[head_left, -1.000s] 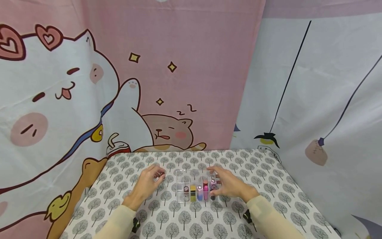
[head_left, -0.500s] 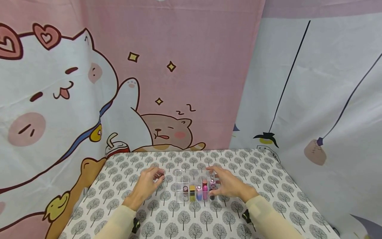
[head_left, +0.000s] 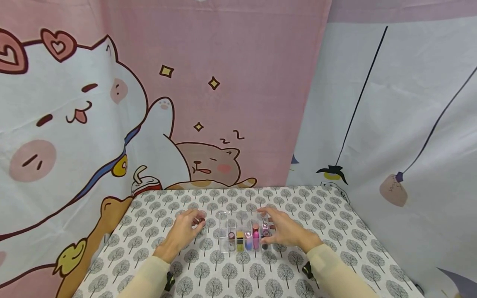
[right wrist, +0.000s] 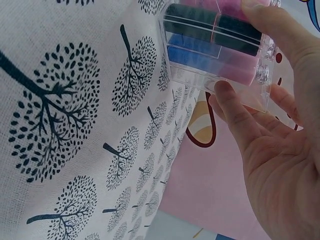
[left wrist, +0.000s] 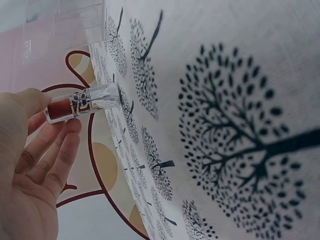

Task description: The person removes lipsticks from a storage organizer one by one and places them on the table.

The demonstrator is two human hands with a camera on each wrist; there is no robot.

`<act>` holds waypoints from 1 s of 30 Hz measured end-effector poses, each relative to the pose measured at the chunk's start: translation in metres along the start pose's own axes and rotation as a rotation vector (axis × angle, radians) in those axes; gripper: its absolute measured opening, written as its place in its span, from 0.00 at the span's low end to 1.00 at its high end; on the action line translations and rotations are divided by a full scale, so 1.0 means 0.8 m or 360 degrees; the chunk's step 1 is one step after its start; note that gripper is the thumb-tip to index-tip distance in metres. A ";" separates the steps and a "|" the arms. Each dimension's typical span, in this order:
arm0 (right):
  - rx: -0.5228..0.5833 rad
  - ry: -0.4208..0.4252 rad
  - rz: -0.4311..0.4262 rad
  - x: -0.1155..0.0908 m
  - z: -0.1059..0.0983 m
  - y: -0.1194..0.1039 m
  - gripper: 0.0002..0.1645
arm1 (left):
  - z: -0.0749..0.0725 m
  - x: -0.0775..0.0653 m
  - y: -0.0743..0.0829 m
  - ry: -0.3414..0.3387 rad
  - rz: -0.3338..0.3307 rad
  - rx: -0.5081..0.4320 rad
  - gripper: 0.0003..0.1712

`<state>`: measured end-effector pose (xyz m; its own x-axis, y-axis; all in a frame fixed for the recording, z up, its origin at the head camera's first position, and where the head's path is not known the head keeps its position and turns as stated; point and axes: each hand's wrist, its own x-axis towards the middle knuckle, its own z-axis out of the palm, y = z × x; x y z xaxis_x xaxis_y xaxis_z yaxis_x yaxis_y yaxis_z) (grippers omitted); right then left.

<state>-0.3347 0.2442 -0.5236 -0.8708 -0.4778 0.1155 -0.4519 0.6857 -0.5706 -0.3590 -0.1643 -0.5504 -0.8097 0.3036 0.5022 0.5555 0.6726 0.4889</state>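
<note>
My left hand [head_left: 182, 227] pinches a lipstick tube [left wrist: 82, 104] between thumb and fingertips, left of the organizer. The tube has a clear end, a silver patterned band and a reddish-brown end. In the left wrist view its clear end is right at the cloth. My right hand [head_left: 288, 231] grips the right side of a clear compartment organizer [head_left: 228, 224], thumb at the near side and fingers at the far side. Inside are a yellow-and-black tube [head_left: 240, 240], a bright pink tube [head_left: 256, 240], a blue-and-pink tube [right wrist: 200, 57] and a dark green tube [right wrist: 190, 27].
A white cloth [head_left: 229, 271] printed with grey trees covers the table. Behind it hangs a pink curtain [head_left: 261, 103] with cartoon animals, and a pale curtain [head_left: 372, 124] hangs at the right. The organizer's left and back compartments [head_left: 231, 217] show bare clear plastic.
Both hands keep their places and holds. The head view has shifted very slightly; the lipstick in the left hand tilts a little at most.
</note>
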 end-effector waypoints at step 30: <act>0.0024 0.0021 0.0023 -0.002 0.003 -0.002 0.65 | -0.005 -0.007 0.004 0.0060 -0.0012 0.0167 0.17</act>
<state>-0.3318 0.2425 -0.5246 -0.8797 -0.4606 0.1181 -0.4366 0.6841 -0.5843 -0.3524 -0.1665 -0.5488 -0.8051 0.2737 0.5262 0.5248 0.7423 0.4167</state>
